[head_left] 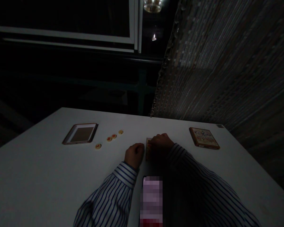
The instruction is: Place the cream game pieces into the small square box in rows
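Note:
My left hand rests on the white table, fingers curled into a fist; whatever may be inside is hidden. Just right of it, my right hand is closed, with its fingertips down on a small tan, straight-edged thing with red marks. Fingers and shadow cover most of that thing, so its kind is unclear. Left of my hands lie several round Chinese chess pieces with red characters, among them a near piece, a middle piece and a far piece.
An open shallow box with a brown rim sits at the left of the white table. A printed box lid lies at the right. A phone with a blurred screen is in front of me. Beaded string curtain hangs behind.

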Demonstrator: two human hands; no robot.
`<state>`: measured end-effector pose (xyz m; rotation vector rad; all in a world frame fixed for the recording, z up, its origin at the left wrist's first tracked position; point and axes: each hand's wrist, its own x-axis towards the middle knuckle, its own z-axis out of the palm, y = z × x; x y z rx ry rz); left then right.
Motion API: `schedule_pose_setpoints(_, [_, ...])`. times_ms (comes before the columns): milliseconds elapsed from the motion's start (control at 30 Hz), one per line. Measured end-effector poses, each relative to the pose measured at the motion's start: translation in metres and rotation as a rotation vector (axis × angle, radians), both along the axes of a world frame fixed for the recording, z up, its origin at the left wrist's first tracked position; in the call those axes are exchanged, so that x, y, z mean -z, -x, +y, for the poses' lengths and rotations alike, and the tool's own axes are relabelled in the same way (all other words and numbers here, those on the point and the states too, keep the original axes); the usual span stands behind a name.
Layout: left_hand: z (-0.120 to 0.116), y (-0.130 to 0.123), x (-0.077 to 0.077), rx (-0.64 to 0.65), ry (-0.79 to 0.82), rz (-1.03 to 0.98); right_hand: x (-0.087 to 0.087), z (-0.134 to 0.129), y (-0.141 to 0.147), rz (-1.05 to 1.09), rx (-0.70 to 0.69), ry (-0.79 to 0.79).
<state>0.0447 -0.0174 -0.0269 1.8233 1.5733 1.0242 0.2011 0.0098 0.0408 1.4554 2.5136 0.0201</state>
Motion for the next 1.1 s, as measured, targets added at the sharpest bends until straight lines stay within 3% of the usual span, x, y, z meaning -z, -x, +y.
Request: schedule_pose_setpoints(1100, [-0.0003,-0.0001,-0.0018,0.009,-0.012,0.018,0.0031,0.0012,0.0010,-0.003,0.003,-0.002])
